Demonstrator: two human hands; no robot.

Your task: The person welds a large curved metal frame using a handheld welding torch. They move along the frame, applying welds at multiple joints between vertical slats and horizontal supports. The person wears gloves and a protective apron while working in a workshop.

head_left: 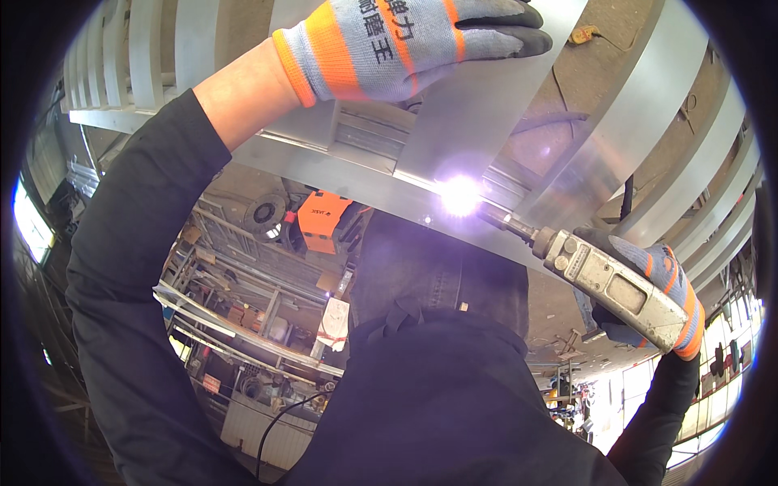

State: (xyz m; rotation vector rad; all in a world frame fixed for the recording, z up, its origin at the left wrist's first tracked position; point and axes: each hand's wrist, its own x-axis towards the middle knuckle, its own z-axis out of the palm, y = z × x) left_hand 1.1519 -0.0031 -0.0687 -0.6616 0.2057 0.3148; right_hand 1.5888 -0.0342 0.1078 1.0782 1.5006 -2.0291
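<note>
My right hand (687,304), in a grey and orange glove, is wrapped around a handheld welding torch (620,290) with a worn metal body. The nozzle points left and meets a glaring white-violet light (459,196) where a flat metal slat (466,113) joins a long metal rail (340,166). The glare hides the joint itself. At the top, my left hand (397,40) in a matching glove lies over the slats, its dark-tipped fingers stretched to the right and holding nothing. Whether its palm presses on the metal cannot be made out.
More parallel slats (640,105) curve away on both sides. Beyond the rail, an orange box (322,220) and a dark round reel (267,217) are on the floor. Metal racking (267,304) stands lower left. A small yellow tool (582,34) with a cord lies beyond the slats.
</note>
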